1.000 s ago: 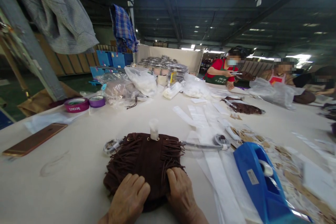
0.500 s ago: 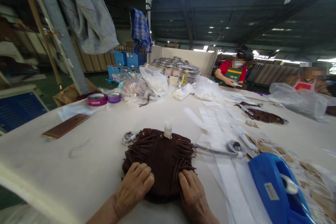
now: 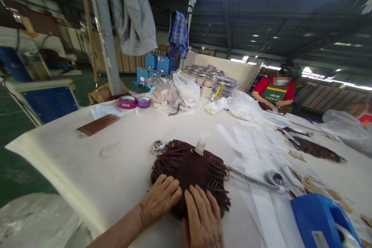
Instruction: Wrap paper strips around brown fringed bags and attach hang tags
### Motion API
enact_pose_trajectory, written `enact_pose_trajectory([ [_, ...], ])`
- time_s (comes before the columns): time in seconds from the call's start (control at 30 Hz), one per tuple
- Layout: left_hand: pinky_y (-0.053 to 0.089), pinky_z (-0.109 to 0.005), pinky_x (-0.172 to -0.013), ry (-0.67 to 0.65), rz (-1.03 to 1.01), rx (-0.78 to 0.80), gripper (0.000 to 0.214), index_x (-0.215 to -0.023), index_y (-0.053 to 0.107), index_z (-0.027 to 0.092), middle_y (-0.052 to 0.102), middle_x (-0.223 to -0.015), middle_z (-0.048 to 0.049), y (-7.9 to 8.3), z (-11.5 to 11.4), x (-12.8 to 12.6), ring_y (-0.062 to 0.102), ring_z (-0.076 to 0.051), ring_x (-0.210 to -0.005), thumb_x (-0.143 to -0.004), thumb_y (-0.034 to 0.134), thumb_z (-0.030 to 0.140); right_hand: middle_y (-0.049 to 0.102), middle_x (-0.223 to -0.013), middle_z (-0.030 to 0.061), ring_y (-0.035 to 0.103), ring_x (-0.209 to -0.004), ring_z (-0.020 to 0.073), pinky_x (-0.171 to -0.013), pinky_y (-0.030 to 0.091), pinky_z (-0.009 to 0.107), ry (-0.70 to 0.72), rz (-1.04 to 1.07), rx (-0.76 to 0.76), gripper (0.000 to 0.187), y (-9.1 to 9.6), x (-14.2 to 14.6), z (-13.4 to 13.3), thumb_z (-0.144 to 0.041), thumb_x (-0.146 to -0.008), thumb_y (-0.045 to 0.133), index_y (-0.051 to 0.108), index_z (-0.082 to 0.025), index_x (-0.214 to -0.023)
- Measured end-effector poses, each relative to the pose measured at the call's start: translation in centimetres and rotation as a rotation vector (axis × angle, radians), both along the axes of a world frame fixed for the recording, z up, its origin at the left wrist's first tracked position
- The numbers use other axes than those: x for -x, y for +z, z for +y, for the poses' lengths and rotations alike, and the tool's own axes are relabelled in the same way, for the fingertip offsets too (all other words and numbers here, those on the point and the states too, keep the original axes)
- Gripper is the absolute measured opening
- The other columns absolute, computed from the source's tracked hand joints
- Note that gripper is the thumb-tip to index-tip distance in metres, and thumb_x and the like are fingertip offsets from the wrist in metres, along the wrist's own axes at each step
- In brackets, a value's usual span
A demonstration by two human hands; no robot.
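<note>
A dark brown fringed handbag (image 3: 186, 166) lies on the white table in front of me. Its top edge has small metal eyelets, and a white wrapped piece (image 3: 200, 145) stands up there. My left hand (image 3: 162, 197) is closed on the bag's lower left side, fingers curled into the material. Flat on the lower middle of the bag rests my right hand (image 3: 202, 215), its fingers stretched out. Beside the bag's right edge runs a wrapped strap (image 3: 252, 180) with a coiled end. A small wrapped coil (image 3: 159, 146) sits at its upper left.
To the left are a phone (image 3: 98, 124) and two tape rolls (image 3: 128, 102). Plastic bags (image 3: 187, 89) lie at the back. White paper strips (image 3: 255, 201) and a blue tape dispenser (image 3: 319, 221) are on the right, near another brown bag (image 3: 314, 145). A co-worker (image 3: 274, 91) stands across the table.
My right hand has moved from the bag's right edge to its lower middle and flattened out. My left hand stays on the left side. The view has swung left.
</note>
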State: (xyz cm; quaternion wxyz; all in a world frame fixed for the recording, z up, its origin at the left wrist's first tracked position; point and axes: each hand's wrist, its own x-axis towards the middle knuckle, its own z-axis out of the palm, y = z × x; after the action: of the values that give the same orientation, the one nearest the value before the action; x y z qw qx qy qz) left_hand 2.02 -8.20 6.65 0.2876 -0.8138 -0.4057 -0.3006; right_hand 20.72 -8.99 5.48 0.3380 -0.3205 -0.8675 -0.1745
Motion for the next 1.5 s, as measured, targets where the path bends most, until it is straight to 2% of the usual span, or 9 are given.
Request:
enact_pose_trajectory([
  [0.1, 0.038, -0.039, -0.085, 0.078, -0.147, 0.011, 0.023, -0.097, 0.055, 0.017, 0.062, -0.097, -0.007, -0.3, -0.1, 1.6, 0.055, -0.021, -0.093, -0.084, 0.039, 0.006, 0.061, -0.117, 0.0159, 0.056, -0.108, 0.0302, -0.088, 0.043, 0.045, 0.007, -0.053, 0.006, 0.048, 0.0, 1.5, 1.2, -0.008, -0.077, 0.043, 0.049, -0.009, -0.124],
  [0.23, 0.044, -0.046, -0.085, 0.369, -0.857, 0.343, 0.04, -0.109, 0.049, 0.012, 0.06, -0.107, -0.0155, -1.0, -0.5, 3.6, 0.056, -0.029, -0.101, -0.069, 0.053, 0.014, 0.067, -0.108, 0.012, 0.063, -0.097, 0.0251, -0.08, 0.047, 0.038, 0.029, -0.021, 0.058, 0.04, -0.3, 1.6, 2.3, -0.006, -0.08, 0.04, 0.052, -0.011, -0.118],
  [0.5, 0.046, -0.026, -0.06, 0.531, -1.312, 0.79, 0.021, -0.07, 0.056, 0.017, 0.064, -0.066, -0.0026, 0.7, 1.4, 2.5, 0.062, -0.02, -0.066, -0.056, 0.053, 0.002, 0.065, -0.112, 0.0098, 0.06, -0.103, 0.0207, -0.084, 0.048, 0.035, 0.051, -0.083, 0.064, 0.046, 0.1, 0.5, 2.5, -0.002, -0.079, 0.035, 0.052, -0.012, -0.121],
  [0.6, 0.039, -0.022, -0.045, 0.499, -1.473, 0.949, 0.02, -0.06, 0.056, 0.017, 0.056, -0.05, 0.0007, 1.5, 1.9, 2.3, 0.056, -0.017, -0.05, -0.055, 0.046, 0.001, 0.065, -0.111, 0.0099, 0.059, -0.103, 0.0209, -0.085, 0.048, 0.034, 0.022, -0.125, 0.011, 0.045, 0.4, 0.3, 2.3, -0.002, -0.079, 0.033, 0.058, -0.011, -0.115],
  [0.8, 0.034, -0.02, -0.035, 0.39, -1.83, 1.144, 0.035, -0.077, 0.061, 0.014, 0.057, -0.048, 0.0023, 1.6, 1.6, 2.0, 0.047, -0.013, -0.037, -0.052, 0.039, 0.004, 0.063, -0.115, 0.0111, 0.055, -0.109, 0.0242, -0.089, 0.048, 0.037, 0.001, -0.141, -0.061, 0.044, 0.0, 0.5, 1.8, -0.006, -0.085, 0.028, 0.06, -0.011, -0.114],
  [1.0, 0.051, -0.027, -0.054, 0.224, -1.965, 1.271, 0.022, -0.072, 0.06, 0.013, 0.066, -0.067, -0.0038, 2.1, -1.3, 2.2, 0.06, -0.017, -0.058, -0.05, 0.056, 0.013, 0.065, -0.112, 0.0111, 0.057, -0.106, 0.0241, -0.089, 0.049, 0.037, -0.014, -0.121, -0.057, 0.043, -0.1, 0.8, 1.6, -0.009, -0.089, 0.025, 0.061, -0.011, -0.112],
  [1.13, 0.053, -0.031, -0.067, -0.012, -2.113, 1.446, 0.039, -0.086, 0.063, 0.012, 0.069, -0.085, -0.0073, 2.5, -3.5, -0.4, 0.063, -0.02, -0.074, -0.048, 0.073, 0.016, 0.064, -0.113, 0.0108, 0.056, -0.108, 0.0247, -0.09, 0.049, 0.038, -0.02, -0.106, -0.029, 0.042, -0.3, 1.0, 1.4, -0.009, -0.089, 0.026, 0.06, -0.01, -0.113],
  [1.3, 0.053, -0.032, -0.058, 0.058, -2.467, 1.218, 0.031, -0.093, 0.061, 0.012, 0.069, -0.083, -0.0082, 1.9, -2.9, -4.9, 0.063, -0.019, -0.067, -0.063, 0.07, 0.009, 0.062, -0.117, 0.0127, 0.055, -0.11, 0.0267, -0.091, 0.049, 0.04, -0.001, -0.123, 0.045, 0.037, -0.2, 0.6, 1.6, -0.01, -0.087, 0.035, 0.057, -0.009, -0.118],
  [1.5, 0.054, -0.03, -0.05, 0.22, -2.443, 1.128, 0.022, -0.093, 0.059, 0.012, 0.068, -0.074, -0.0041, 1.2, -1.9, -6.0, 0.064, -0.018, -0.055, -0.074, 0.06, 0.002, 0.048, -0.134, 0.0154, 0.039, -0.127, 0.0261, -0.105, 0.036, 0.047, 0.153, -0.201, 0.324, 0.047, 2.1, -1.7, 1.2, -0.021, -0.085, 0.044, 0.046, -0.008, -0.129],
])
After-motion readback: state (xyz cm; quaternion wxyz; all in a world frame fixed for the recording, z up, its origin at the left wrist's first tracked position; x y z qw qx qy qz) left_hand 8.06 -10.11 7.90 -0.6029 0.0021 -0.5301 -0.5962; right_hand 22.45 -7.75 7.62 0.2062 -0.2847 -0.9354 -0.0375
